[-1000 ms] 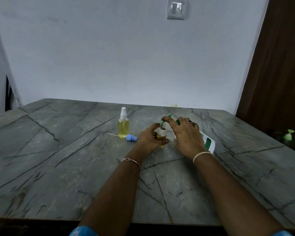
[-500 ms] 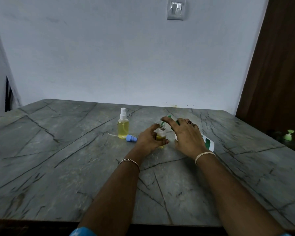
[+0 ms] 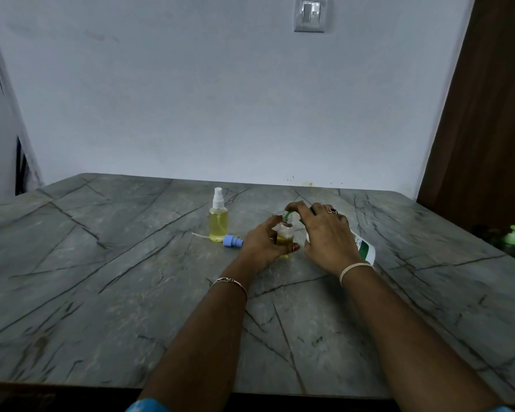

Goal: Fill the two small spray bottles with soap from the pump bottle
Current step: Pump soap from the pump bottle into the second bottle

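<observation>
My left hand (image 3: 260,243) grips a small open spray bottle (image 3: 285,237), partly filled with yellow soap, standing on the grey stone table (image 3: 107,292). My right hand (image 3: 327,236) lies over the white-and-green pump bottle (image 3: 364,248), fingers on its green pump head, whose spout (image 3: 286,216) points into the small bottle's mouth. A second small spray bottle (image 3: 218,220), full of yellow liquid with a white sprayer on top, stands to the left. A blue sprayer cap (image 3: 232,241) with its white tube lies on the table between the two bottles.
A wall with a light switch (image 3: 309,14) backs the table. A brown door (image 3: 488,114) stands at the right. Beyond the table's right edge sits a green pump dispenser (image 3: 512,234) in the dark.
</observation>
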The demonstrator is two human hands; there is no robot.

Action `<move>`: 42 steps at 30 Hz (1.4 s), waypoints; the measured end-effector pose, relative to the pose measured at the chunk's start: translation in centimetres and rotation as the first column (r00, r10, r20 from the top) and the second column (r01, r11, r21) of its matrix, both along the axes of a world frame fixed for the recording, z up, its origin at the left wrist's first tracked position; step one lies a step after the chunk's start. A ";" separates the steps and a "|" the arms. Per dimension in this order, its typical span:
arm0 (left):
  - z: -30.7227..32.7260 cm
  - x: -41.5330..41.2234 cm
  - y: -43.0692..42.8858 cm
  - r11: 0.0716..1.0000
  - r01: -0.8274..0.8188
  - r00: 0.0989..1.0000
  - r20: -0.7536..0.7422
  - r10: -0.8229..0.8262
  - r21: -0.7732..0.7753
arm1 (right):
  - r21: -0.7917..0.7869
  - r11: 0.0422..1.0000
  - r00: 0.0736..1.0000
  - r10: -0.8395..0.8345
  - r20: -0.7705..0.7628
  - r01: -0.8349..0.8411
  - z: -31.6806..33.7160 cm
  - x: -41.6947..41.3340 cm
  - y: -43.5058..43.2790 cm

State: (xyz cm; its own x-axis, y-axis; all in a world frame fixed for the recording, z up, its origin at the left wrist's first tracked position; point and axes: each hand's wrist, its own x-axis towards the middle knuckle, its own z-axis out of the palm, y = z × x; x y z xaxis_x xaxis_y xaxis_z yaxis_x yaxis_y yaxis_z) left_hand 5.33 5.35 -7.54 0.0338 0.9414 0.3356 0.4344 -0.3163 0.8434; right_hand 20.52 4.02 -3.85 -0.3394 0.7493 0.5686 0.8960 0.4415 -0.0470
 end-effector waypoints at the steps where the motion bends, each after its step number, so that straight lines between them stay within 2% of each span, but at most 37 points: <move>1: 0.0 0.0 0.0 1.000 -0.001 1.000 0.004 0.001 0.001 | 0.002 1.000 1.000 -0.002 0.001 0.002 0.0 0.0 0.0; 9: 0.0 0.1 0.3 0.999 -0.039 0.998 -0.050 0.038 -0.009 | 0.003 1.000 0.997 -0.028 0.068 0.028 -0.4 0.7 0.0; 17: 0.1 0.2 0.1 0.999 -0.038 0.999 -0.035 0.038 -0.002 | 0.039 0.998 0.999 -0.041 0.032 0.040 -0.2 -0.1 0.0; 42: -0.1 -0.1 0.2 1.000 -0.007 1.000 0.001 0.007 -0.012 | 0.067 0.998 0.998 -0.027 0.050 0.023 -0.2 0.2 -0.2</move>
